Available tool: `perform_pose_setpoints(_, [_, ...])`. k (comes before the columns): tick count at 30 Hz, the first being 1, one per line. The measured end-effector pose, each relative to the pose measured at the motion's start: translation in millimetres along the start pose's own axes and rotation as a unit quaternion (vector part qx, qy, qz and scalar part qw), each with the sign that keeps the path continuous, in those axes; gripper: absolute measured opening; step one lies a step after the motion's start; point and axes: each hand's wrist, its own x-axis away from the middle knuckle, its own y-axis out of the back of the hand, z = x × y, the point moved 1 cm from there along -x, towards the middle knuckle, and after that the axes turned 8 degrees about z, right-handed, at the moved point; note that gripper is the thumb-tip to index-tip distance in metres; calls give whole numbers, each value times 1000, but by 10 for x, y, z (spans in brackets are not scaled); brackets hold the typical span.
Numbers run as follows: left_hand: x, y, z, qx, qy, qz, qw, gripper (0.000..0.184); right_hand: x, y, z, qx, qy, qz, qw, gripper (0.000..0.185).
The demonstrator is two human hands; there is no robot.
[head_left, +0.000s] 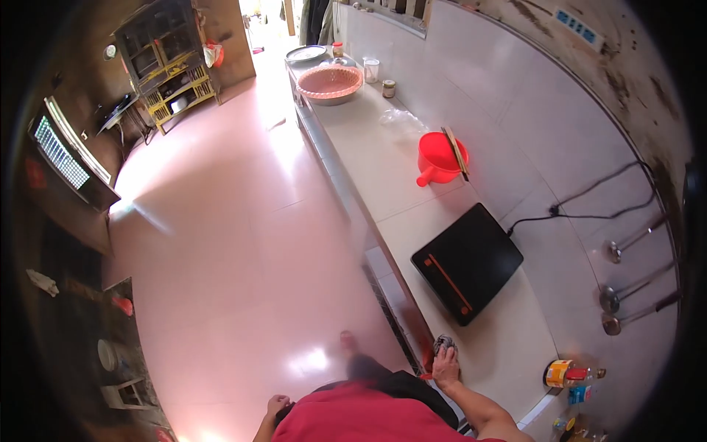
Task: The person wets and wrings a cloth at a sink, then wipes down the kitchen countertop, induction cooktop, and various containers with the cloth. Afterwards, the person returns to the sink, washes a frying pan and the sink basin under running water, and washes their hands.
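Your red shirt lies nearest the camera in the head view, along the bottom edge. Beyond it, your right hand reaches onto the table. Its fingers close over a crumpled item, apparently a grey cloth, which lies at the table's front edge, just beside the nearest corner of the black hot plate. Your left hand hangs beside your body with its fingers loosely curled; whether they hold anything cannot be told from this view.

The step in hand is judged to be working the cloth against the table top. Recommended practice:

1. Spread your right fingers across the cloth so that pressure is even.
2. Use straight, overlapping strokes over the stretch between the hot plate and the orange-labelled jar.
3. Ease off at the front edge; the cloth could slip over it.
4. Stop short of the hot plate. A push could shift it and strain its cord.
5. Before working farther along, allow for the red dipper with sticks across it.
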Motion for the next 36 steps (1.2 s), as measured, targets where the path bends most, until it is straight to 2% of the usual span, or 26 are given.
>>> perform_pose_setpoints(3, [6,460,-341,40,17,-33,999,24,-713,15,291,19,62,-18,998,47])
perform_pose_setpoints(5, [-100,688,-363,109,48,-91,989,23,-1285,59,595,66,123,-30,990,43])
perform_pose_setpoints(6, [-191,770,-356,145,64,-119,980,23,-1633,145,812,-17,111,-1,994,42])
perform_pose_setpoints(7, [-457,871,-25,113,58,-143,982,24,-1998,259,1047,-98,98,27,990,42])
perform_pose_setpoints(8, [-335,956,-447,176,94,-147,969,24,-2386,374,1265,-109,98,-13,989,42])
perform_pose_setpoints(9, [-484,1020,-356,215,117,-130,961,24,-2793,497,1482,-123,100,-55,986,42])
perform_pose_setpoints(10, [-655,1083,-208,252,141,-113,951,24,-3169,786,1693,-176,73,-48,981,43])
perform_pose_setpoints(11, [-928,1161,136,201,130,-92,967,25,-3567,1066,1878,-228,44,-43,972,44])
perform_pose_setpoints(12, [-1180,1243,415,148,117,-74,979,25,-3980,1127,1969,-224,43,-117,967,45])
perform_pose_setpoints(13, [-1403,1331,600,96,102,-57,989,26,-4306,1330,2082,-230,8,-127,965,42])
perform_pose_setpoints(14, [-1427,1467,435,103,121,-51,986,26,-4662,1317,2088,-217,-11,-150,965,43])
perform_pose_setpoints(18, [-1998,2153,-521,174,130,-55,974,27,-5596,682,2069,-131,-127,-111,977,44])
perform_pose_setpoints(21, [-2490,2765,-1581,198,93,-49,975,27,-5893,692,2381,-80,-166,-125,975,41])
perform_pose_setpoints(24, [-3003,3277,-2622,208,60,-40,976,28,-6127,928,2570,-112,-182,-80,974,38])
perform_pose_setpoints(26, [-3463,3569,-3190,234,80,-30,969,28,-6415,992,2700,-114,-169,-114,972,37])
perform_pose_setpoints(28, [-3815,3802,-3953,183,51,-10,982,28,-6812,1065,2825,-121,-176,-129,968,35])
perform_pose_setpoints(33, [-4593,3928,-6072,181,-44,68,980,30,-8062,1124,2895,-108,-234,-99,961,32])
perform_pose_setpoints(36, [-5059,3814,-7305,163,-93,124,974,34,-8827,1407,2776,-108,-228,-79,964,32])
